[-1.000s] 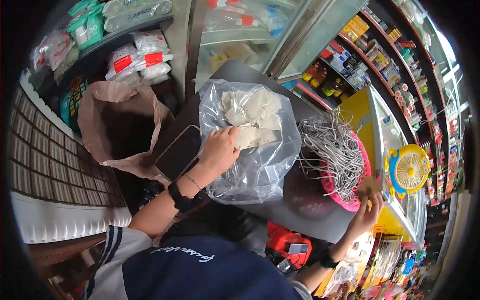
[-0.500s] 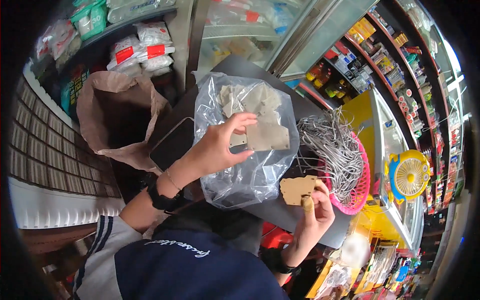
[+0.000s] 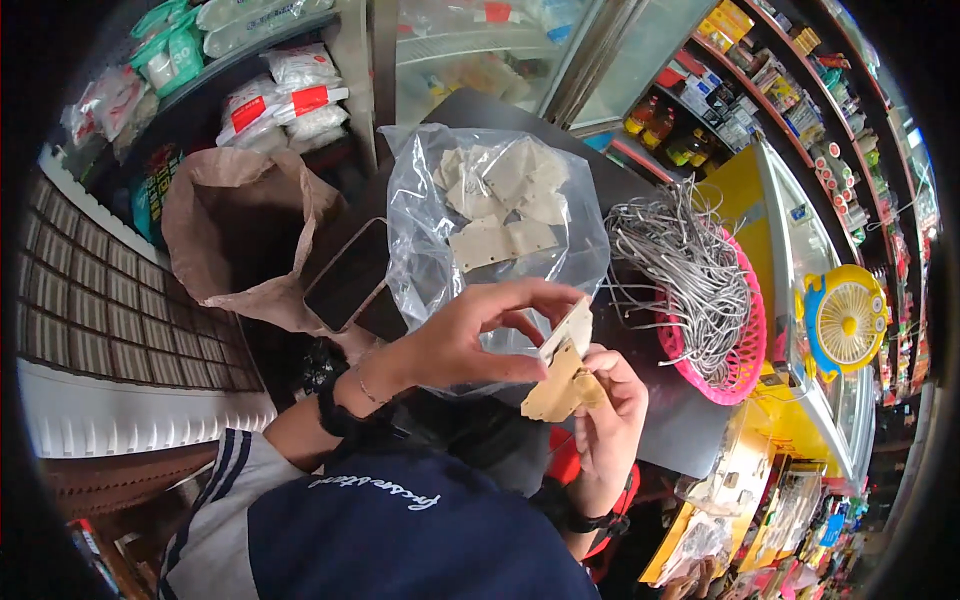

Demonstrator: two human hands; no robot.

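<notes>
My left hand [image 3: 470,335] pinches a pale cardboard piece [image 3: 572,328] by its edge, just in front of a clear plastic bag [image 3: 480,210] that holds several more such pieces. My right hand [image 3: 610,420] grips a tan cardboard piece [image 3: 558,388] right below it. The two pieces touch between my hands. Both hands are close together over the dark table [image 3: 660,440].
A pink basket [image 3: 745,345] of grey wire hooks [image 3: 680,270] sits to the right. A brown paper bag [image 3: 240,220] and a dark phone [image 3: 350,275] lie at the left. A yellow fan [image 3: 845,320] stands far right. Shelves of packaged goods surround the table.
My left hand took a pale piece out of the bag and drew it toward me. My right hand came up from the lower right with a tan piece to meet it.
</notes>
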